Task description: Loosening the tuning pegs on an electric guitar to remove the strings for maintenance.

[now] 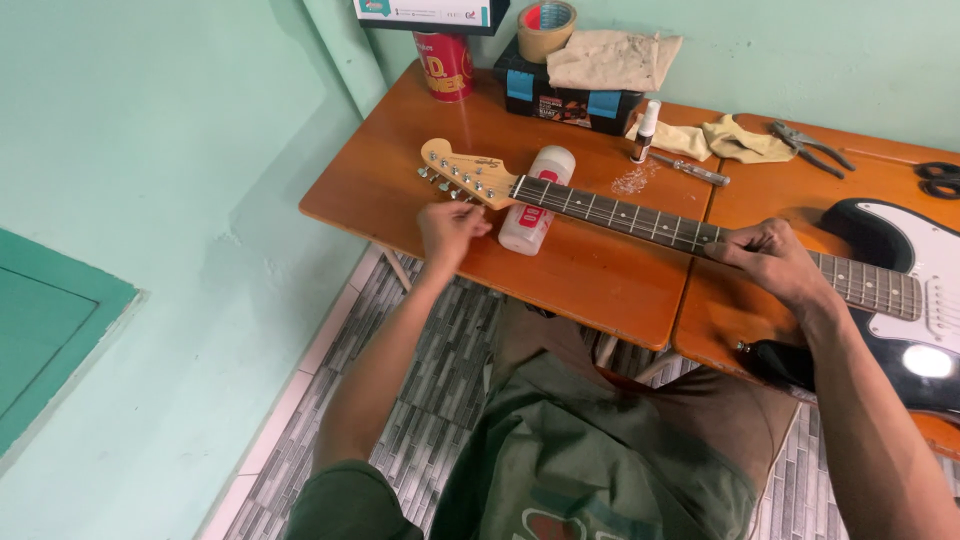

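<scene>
The guitar (700, 235) lay across the bench (590, 275), body cut off at the frame's right. The left hand (450, 230) pinched a tuning peg below the headstock (465, 172); the right hand (770, 258) pressed the neck, fingertips hidden.

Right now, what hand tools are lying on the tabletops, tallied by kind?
Pliers: 1
Screwdriver: 1
Scissors: 1
Total: 3, all on the far right side, beyond the electric guitar.
</scene>
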